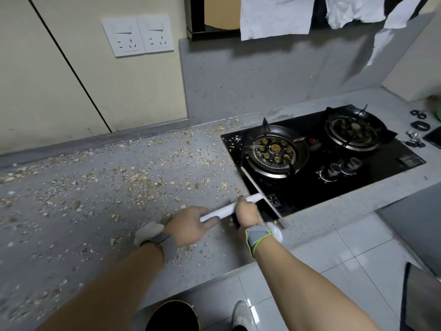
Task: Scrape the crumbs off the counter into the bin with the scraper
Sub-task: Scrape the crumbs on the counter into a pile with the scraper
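Tan crumbs lie scattered over most of the grey speckled counter, thickest at the middle and left. I hold the scraper near the counter's front edge, beside the hob's left side. It has a white rod handle and a long thin metal blade that runs along the hob's edge. My left hand grips the handle's near end. My right hand grips the handle close to the blade. A round black bin stands on the floor below the counter's front edge, partly hidden by my left arm.
A black two-burner gas hob is set into the counter at right, with some crumbs on its left corner. Small dark items lie at the far right. A double wall socket and hanging white cloths are behind. White floor tiles show below.
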The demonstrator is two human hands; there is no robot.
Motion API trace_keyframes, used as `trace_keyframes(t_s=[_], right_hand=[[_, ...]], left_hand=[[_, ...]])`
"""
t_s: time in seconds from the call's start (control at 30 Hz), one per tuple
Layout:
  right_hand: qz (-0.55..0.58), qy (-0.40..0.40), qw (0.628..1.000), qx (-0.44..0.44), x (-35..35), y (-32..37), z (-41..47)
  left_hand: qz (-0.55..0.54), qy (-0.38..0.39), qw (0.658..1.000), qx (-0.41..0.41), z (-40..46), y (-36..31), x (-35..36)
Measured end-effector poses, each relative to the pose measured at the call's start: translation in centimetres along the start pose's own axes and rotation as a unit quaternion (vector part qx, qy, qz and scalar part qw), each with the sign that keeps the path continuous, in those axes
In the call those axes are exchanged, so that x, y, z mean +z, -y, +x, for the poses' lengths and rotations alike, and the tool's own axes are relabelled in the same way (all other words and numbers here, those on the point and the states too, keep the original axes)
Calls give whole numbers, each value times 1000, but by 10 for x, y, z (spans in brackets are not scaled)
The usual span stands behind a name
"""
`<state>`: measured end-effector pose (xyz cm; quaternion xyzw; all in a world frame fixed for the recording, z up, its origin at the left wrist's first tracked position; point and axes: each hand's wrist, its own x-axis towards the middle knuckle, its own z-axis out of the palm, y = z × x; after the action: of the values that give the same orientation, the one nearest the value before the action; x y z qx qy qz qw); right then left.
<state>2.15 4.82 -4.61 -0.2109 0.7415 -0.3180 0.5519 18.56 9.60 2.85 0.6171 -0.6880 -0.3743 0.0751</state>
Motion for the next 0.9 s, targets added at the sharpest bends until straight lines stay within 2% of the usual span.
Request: trace_keyframes(t_s=[0.1,0.23,0.33,0.43,0.6,0.77,0.9], right_hand=[[-15,-10,1000,0,-13,-11,10],[-36,17,999,-1,8,-21,0],[-26,42,998,-28,25,-19,-24],[11,32,998,-46,26,-23,-50],[80,-53,995,-33,-10,-48,-71],[200,-122,972,18,-75,-80,-71],[219,-152,963,28,-123,-89,-55]], left_hand=[[1,22,1000,8,0,-10,17],[-8,9,1000,-8,-17,12,12],[-45,-10,999,1,-35,37,-3],[-64,-14,998,19,-48,50,-10],[-60,21,996,57,-53,39,17],[-24,70,992,98,-56,-4,62],[-13,85,992,88,-48,-33,93]])
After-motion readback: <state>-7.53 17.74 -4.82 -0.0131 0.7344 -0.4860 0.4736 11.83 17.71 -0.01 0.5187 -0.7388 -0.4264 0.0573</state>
